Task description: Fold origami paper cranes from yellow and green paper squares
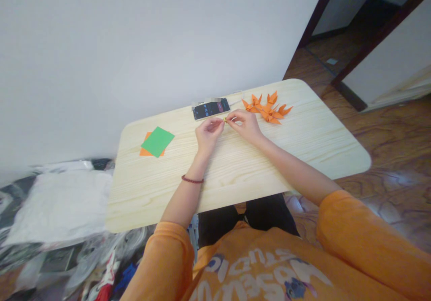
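My left hand (208,136) and my right hand (244,126) meet above the middle of a pale wooden table (235,175). Their fingertips pinch a tiny folded yellow paper piece (225,119) between them, and most of it is hidden by my fingers. Just right of my right hand lies a cluster of orange origami cranes (266,109). Far to the left, a green paper square (157,141) rests on an orange paper sheet (146,145), both beyond reach of my fingertips.
A smartphone (211,108) with a cable lies near the table's back edge, beside a white wall (134,45). Plastic bags and white cloth (57,207) heap on the floor at left. A doorway (350,36) opens at upper right.
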Tool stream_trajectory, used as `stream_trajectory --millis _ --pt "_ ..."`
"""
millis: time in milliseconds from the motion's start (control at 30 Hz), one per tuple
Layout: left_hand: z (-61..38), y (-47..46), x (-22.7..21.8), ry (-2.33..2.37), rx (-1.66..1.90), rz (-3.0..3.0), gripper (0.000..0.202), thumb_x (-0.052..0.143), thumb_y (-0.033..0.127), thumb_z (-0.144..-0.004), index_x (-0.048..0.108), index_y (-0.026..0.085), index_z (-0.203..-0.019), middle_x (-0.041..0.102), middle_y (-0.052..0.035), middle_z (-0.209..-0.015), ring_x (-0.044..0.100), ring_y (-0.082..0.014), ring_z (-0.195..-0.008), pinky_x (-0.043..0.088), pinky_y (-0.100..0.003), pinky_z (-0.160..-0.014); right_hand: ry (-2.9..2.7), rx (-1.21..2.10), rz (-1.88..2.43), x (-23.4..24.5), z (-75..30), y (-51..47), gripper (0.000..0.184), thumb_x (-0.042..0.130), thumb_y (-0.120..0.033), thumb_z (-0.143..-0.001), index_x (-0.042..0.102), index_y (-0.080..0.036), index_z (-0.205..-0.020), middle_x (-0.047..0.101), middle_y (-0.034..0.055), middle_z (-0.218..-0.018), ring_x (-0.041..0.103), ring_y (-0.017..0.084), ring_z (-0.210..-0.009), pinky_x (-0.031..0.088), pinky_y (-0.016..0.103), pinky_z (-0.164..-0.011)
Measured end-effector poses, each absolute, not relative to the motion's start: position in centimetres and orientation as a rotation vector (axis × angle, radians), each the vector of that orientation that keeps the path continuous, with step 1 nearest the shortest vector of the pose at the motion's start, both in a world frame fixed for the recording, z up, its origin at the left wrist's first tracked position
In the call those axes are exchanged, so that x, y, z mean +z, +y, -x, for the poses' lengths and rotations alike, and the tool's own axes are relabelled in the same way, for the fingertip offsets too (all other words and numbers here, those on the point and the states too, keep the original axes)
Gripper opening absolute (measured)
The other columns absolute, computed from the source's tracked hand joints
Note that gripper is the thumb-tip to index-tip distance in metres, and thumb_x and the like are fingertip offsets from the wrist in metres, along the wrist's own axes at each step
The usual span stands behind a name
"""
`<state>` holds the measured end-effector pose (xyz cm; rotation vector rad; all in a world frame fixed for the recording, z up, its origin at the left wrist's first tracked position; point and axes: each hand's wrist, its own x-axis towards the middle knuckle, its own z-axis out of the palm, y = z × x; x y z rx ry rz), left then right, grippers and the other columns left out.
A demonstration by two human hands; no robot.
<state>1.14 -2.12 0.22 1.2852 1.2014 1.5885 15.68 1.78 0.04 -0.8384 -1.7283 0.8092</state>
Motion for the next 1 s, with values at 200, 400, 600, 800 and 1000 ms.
stream_trajectory --millis 200,400,600,800,1000 --pt "-0.9 -2.0 -0.4 1.203 1.595 -1.346 0.025 0.074 0.021 -0.067 0.062 0.022 -0.090 0.064 0.0016 -0.078 0.065 -0.0104 -0.073 0.054 -0.023 -0.074 -1.789 0.758 0.859 0.7 -15.6 1.4 0.008 0.059 -0.019 -0.076 0.065 -0.020 -0.070 0.064 0.0030 -0.075 0.060 0.015 -0.073 0.052 0.028 -0.068" --pt "-1.2 -1.8 0.1 1.214 1.627 -1.188 0.031 0.075 0.021 -0.065 0.066 0.023 -0.094 0.061 0.0022 -0.078 0.062 -0.0101 -0.072 0.054 -0.025 -0.075 -1.631 0.923 0.878 0.3 -15.3 1.4 0.009 0.063 -0.028 -0.075 0.065 -0.020 -0.074 0.066 0.0025 -0.079 0.062 0.016 -0.078 0.053 0.030 -0.072" --pt "-1.4 -1.0 -0.7 1.146 1.648 -0.883 0.025 0.077 0.024 -0.062 0.069 0.021 -0.086 0.060 0.0026 -0.075 0.063 -0.0103 -0.072 0.054 -0.030 -0.083 -1.404 1.075 0.904 -0.3 -14.9 1.8 0.017 0.069 -0.035 -0.070 0.064 -0.019 -0.072 0.067 0.0011 -0.076 0.063 0.015 -0.077 0.053 0.028 -0.069" --pt "-1.5 -1.0 -1.1 1.112 1.608 -0.852 0.031 0.083 0.031 -0.056 0.064 0.017 -0.077 0.068 0.0001 -0.081 0.065 -0.0108 -0.073 0.054 -0.030 -0.081 -1.468 0.993 0.918 -0.2 -14.8 1.4 0.017 0.068 -0.035 -0.071 0.065 -0.019 -0.073 0.067 0.0010 -0.074 0.064 0.014 -0.071 0.054 0.029 -0.070" --pt "-1.5 -1.3 -1.0 1.240 1.626 -0.906 0.027 0.082 0.031 -0.057 0.065 0.016 -0.071 0.069 -0.0014 -0.070 0.065 -0.0120 -0.065 0.055 -0.028 -0.071 -1.602 0.860 0.970 0.2 -14.9 0.6 0.009 0.066 -0.028 -0.072 0.064 -0.019 -0.073 0.068 0.0008 -0.074 0.065 0.014 -0.068 0.055 0.028 -0.068"
